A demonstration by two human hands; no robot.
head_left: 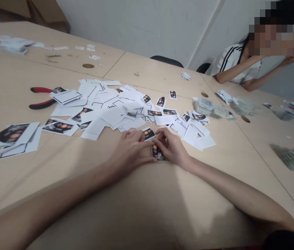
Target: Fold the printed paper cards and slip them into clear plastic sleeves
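The left hand (131, 149) touches the card (157, 152) on the surface (126, 205) with spread finger and thumb; the right hand (175, 149) curls over it — neither grip certain. Papers (107, 118) crowd just beyond, overlapping pliers (41, 105).

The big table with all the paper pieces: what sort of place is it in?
Probably a small workshop or shared workroom: the table bears a heap of printed paper pieces and red-handled pliers, and another person is at it too.

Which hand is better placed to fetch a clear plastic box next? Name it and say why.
Likely the right hand: the clear plastic boxes lie ahead on its side, whereas the left hand is farther away, left of the dark printed card.
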